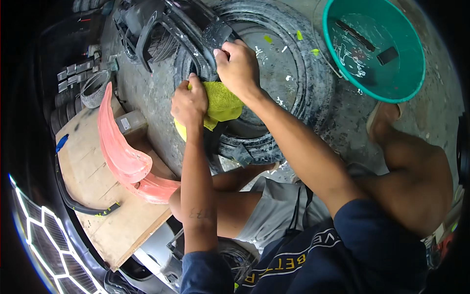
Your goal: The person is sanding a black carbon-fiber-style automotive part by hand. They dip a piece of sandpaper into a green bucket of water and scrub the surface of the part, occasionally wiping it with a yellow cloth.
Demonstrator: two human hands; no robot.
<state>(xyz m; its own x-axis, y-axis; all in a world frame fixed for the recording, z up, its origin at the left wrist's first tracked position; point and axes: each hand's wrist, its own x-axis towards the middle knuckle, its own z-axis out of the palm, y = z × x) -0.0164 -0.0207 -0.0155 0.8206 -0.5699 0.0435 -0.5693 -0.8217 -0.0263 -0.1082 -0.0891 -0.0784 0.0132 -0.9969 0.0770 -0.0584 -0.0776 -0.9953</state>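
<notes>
A dark carbon-patterned car body part [183,36] with slatted openings lies over a big worn tire [312,84] on the floor. My left hand [191,99] grips a yellow-green microfiber cloth [222,101] at the part's lower edge. Against the dark flat end of the part is my right hand [237,64], its fingers curled over the edge; a small dark piece shows between thumb and finger, too unclear to name. The cloth hangs between both hands, over the tire's near left side.
At the upper right stands a green basin [374,97] of water with two dark pieces inside. Pink curved panels [125,158] lie on a wooden board [91,183] at the left, beside a curved black trim strip [68,194]. A box [132,123] and a rounded pot-like container [96,93] stand beyond.
</notes>
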